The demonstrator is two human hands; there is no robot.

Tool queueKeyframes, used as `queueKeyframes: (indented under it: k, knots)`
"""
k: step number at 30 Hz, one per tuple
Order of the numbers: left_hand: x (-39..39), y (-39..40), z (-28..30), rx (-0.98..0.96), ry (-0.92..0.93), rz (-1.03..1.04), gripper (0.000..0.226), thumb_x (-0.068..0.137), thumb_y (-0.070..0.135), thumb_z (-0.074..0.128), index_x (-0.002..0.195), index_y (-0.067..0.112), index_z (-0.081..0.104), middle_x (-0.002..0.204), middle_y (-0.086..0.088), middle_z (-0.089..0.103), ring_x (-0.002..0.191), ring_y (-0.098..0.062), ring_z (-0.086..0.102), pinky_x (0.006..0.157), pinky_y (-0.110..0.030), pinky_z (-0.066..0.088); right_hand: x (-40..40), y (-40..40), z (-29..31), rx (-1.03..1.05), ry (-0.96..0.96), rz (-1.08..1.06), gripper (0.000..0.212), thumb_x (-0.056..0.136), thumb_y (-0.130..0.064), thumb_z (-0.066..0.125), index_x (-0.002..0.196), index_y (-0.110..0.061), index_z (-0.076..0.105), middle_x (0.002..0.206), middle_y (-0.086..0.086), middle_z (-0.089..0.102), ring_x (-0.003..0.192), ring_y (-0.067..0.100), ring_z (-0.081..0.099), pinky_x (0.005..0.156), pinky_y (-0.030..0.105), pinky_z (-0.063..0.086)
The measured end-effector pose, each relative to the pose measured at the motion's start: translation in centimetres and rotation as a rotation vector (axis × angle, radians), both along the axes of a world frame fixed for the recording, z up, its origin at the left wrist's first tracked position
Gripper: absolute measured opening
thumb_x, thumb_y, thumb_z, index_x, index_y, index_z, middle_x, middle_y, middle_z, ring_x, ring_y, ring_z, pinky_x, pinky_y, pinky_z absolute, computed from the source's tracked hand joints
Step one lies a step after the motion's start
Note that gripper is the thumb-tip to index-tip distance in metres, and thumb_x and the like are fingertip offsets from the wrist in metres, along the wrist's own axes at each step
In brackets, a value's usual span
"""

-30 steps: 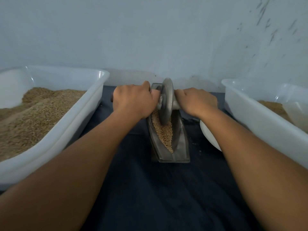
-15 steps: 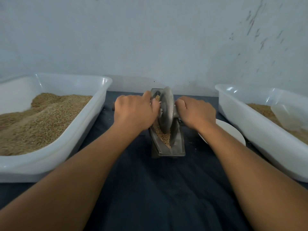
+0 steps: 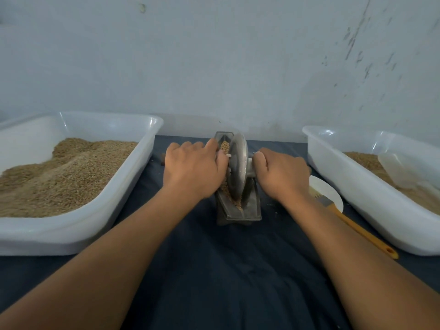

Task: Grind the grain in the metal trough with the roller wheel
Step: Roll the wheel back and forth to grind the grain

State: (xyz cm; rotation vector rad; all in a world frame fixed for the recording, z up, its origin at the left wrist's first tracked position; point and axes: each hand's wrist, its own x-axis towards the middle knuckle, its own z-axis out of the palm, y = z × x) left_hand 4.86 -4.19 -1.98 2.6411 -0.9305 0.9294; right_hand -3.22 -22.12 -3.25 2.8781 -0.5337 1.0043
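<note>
Dark blue cloth (image 3: pixel 214 282) covered the work surface, set against a scuffed pale wall. At its middle the left hand (image 3: pixel 194 171) and the right hand (image 3: pixel 282 173) were each curled round an end of the axle handle, fingers wrapped down over it, one on either side of the roller wheel (image 3: pixel 238 167). That grey metal disc stood upright in the metal trough (image 3: pixel 247 208), a narrow boat-shaped channel with dull, worn walls running away from the person. Tan grain (image 3: pixel 234 202) lay along the channel before and behind the wheel, and looked whole, so the grinding stroke seemed to be under way, with much left to crush. The next pass would probably call for steady downward pressure from both hands and a level axle, lest kernels spill over the rim. Outward, a white plastic tub (image 3: pixel 147 148) of grain sat at left and another tub (image 3: pixel 333 158) at right, with a white dish (image 3: pixel 329 189) and an orange-handled brush (image 3: pixel 357 227) between.
</note>
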Motion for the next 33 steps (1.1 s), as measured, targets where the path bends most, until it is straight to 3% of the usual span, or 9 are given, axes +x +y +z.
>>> queueKeyframes:
  k: [6,11,15,21,25,28,33]
  knots:
    - [-0.5,0.9,-0.6,-0.038,0.011,-0.038,0.049,0.096,0.045,0.011,0.106,0.026,0.055,0.080,0.003,0.057,0.074,-0.021,0.052,0.075,-0.040,0.039,-1.3,1.4,0.1,-0.040,-0.133,-0.018,0.040,0.095,-0.036,0.020,0.060,-0.025,0.033,0.053,-0.006,0.037,0.050,0.011,0.028,0.066,0.035,0.021]
    - [-0.8,1.5,-0.8,-0.077,0.032,-0.083,0.052,0.094,0.048,0.008,0.108,0.029,0.055,0.081,0.005,0.056,0.074,-0.019,0.049,0.075,-0.040,0.038,-1.8,1.6,0.2,-0.063,-0.173,0.010,0.040,0.098,-0.036,0.025,0.061,-0.026,0.036,0.054,-0.008,0.035,0.055,0.020,0.038,0.069,0.037,0.030]
    - [-0.9,1.6,-0.8,-0.083,0.029,-0.083,0.053,0.094,0.049,0.010,0.110,0.028,0.056,0.083,0.005,0.059,0.076,-0.019,0.051,0.076,-0.040,0.040,-1.9,1.5,0.0,-0.065,-0.204,0.040,0.040,0.099,-0.036,0.028,0.061,-0.026,0.036,0.053,-0.010,0.033,0.054,0.019,0.037,0.069,0.036,0.027]
    - [-1.8,1.8,-0.4,-0.058,-0.010,-0.038,0.051,0.095,0.049,0.011,0.110,0.026,0.055,0.082,0.003,0.060,0.073,-0.018,0.049,0.074,-0.039,0.039,-1.4,1.0,-0.1,-0.017,-0.182,0.105,0.042,0.100,-0.036,0.029,0.064,-0.024,0.046,0.057,-0.007,0.043,0.057,0.016,0.041,0.070,0.035,0.026]
    - [-2.4,1.9,-0.4,-0.055,-0.023,0.018,0.052,0.095,0.050,0.010,0.109,0.025,0.053,0.077,0.002,0.059,0.068,-0.019,0.051,0.070,-0.039,0.043,-0.7,0.6,0.3,-0.007,-0.127,0.157,0.046,0.098,-0.037,0.025,0.078,-0.022,0.064,0.071,-0.004,0.060,0.069,0.021,0.052,0.071,0.034,0.025]
    - [-2.1,1.7,-0.5,-0.020,0.005,0.049,0.053,0.096,0.049,0.007,0.108,0.024,0.052,0.074,0.002,0.058,0.065,-0.021,0.054,0.069,-0.041,0.046,0.4,0.3,0.7,-0.046,-0.075,0.148,0.046,0.096,-0.037,0.022,0.079,-0.023,0.061,0.075,-0.004,0.060,0.073,0.024,0.051,0.071,0.035,0.021]
    - [-0.6,1.0,-0.8,-0.012,0.040,0.051,0.052,0.097,0.047,0.006,0.101,0.023,0.052,0.070,0.001,0.057,0.062,-0.023,0.055,0.068,-0.042,0.049,1.9,0.0,1.2,-0.050,0.005,0.108,0.048,0.093,-0.038,0.017,0.071,-0.023,0.057,0.067,-0.005,0.053,0.066,0.022,0.048,0.072,0.038,0.028]
